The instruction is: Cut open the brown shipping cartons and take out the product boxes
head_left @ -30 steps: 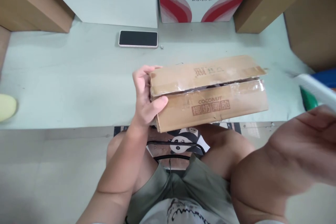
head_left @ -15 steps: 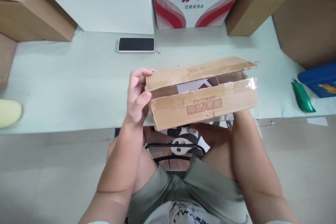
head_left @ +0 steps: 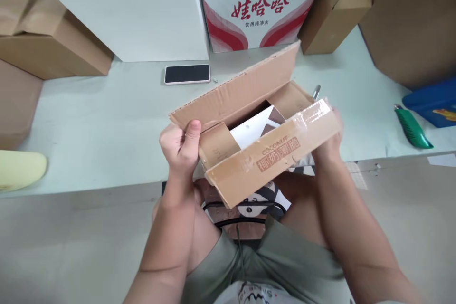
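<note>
A brown cardboard box (head_left: 245, 178) with "COCONUT" printed on its side is held tilted above the table's front edge. Its back flap stands raised. Inside lies a white item with dark brown patches (head_left: 254, 128), whose kind I cannot make out. My left hand (head_left: 181, 145) is closed on the left corner at the raised flap, thumb on top. At the other end, my right hand (head_left: 329, 137) grips the box, most of its fingers hidden behind the cardboard. A slim metallic tip (head_left: 317, 91) shows past the far right corner; what it belongs to is hidden.
A phone (head_left: 187, 74) lies behind the box. On the right are a green-handled tool (head_left: 413, 127) and a blue container (head_left: 432, 107). Large cartons, among them a white-and-red water carton (head_left: 261, 21), line the back. A pale yellow object (head_left: 21, 170) sits at the left edge.
The back flap has swung up, and the box's inside shows more. The box has tilted, its left end lower and nearer me. My left hand now grips at the flap's corner.
</note>
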The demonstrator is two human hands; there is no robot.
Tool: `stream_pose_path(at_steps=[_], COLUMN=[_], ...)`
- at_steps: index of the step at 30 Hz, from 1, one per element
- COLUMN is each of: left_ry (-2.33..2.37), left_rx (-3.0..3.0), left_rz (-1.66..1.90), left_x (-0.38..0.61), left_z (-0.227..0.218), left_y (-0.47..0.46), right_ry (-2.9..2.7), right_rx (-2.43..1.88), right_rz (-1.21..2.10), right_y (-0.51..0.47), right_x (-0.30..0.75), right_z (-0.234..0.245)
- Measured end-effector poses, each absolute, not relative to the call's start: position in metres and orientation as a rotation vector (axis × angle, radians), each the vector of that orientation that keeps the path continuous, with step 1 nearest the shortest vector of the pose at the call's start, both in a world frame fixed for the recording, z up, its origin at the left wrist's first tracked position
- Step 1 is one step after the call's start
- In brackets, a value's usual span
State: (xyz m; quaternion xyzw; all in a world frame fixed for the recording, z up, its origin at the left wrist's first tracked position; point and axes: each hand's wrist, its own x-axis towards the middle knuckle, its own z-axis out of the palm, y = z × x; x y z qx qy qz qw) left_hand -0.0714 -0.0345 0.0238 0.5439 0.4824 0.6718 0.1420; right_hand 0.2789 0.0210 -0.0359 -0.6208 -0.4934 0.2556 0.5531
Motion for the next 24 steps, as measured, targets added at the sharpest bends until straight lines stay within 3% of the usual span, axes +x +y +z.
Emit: stream_pose_path(at_steps=[4, 9, 17, 20, 24], left_ry=[1.581, 1.329, 1.034, 1.110, 1.124], left_rx=[1.599, 1.981, 2.051, 2.077, 2.192], left_rz=[2.150, 2.101, 1.959, 1.961, 1.951], left_x=[-0.052, -0.035, -0.022, -0.009, 0.003], left_z=[0.029, 0.036, 0.026, 0.027, 0.030], left_y=[-0.042, -0.046, -0.031, -0.034, -0.042], right_ry=[-1.066, -1.135, -1.473, -1.570, -1.474], right_rx=[-1.506, -1.422, -0.680, -0.750, -0.839], right_rz=[0.531, 0.566, 0.290, 0.170, 0.352], right_y=[0.015, 0.004, -0.042, -0.056, -0.056], right_x=[0.261, 0.238, 0.194, 0.186, 0.193], right_z=[-0.020, -0.012, -0.011, -0.001, 0.007])
